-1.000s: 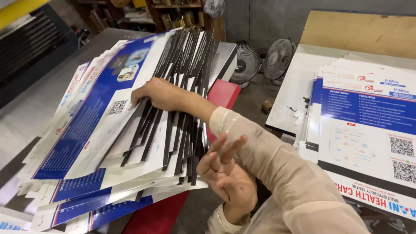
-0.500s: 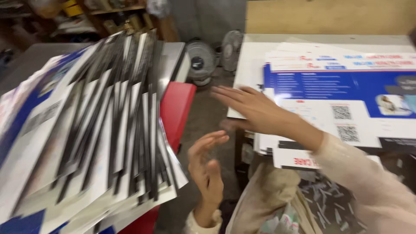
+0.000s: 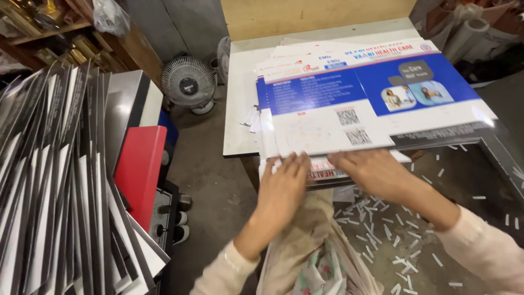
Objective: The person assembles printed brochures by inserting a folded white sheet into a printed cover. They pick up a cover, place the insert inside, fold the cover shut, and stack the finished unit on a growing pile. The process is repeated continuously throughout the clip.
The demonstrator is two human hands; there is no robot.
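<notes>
We are now bringing both hands to the near edge of the stack of glossy blue-and-white printed sheets (image 3: 349,109) lying on the white worktable (image 3: 240,93), where half a second ago only the right hand was reaching that way and the left was hanging open in the air. A second ago the right hand was resting on the fanned pile of black-and-white sheets (image 3: 60,180) at our left, so the work is shifting from that pile to the table.

The left hand (image 3: 284,188) is lying flat with fingers spread wide against the lower sheets' edge; the right hand (image 3: 376,172) is lying beside it, fingers together and slightly curled on the same edge. We cannot tell whether either is pinching a sheet, since the fingertips are slipping under the overhanging top sheet and the frame is blurring with motion.

The fanned pile is running out of frame on the left. A red flat panel (image 3: 139,169) and a small grey desk fan (image 3: 189,83) are standing between pile and table. White paper trimmings (image 3: 382,229) are littering the floor below.
</notes>
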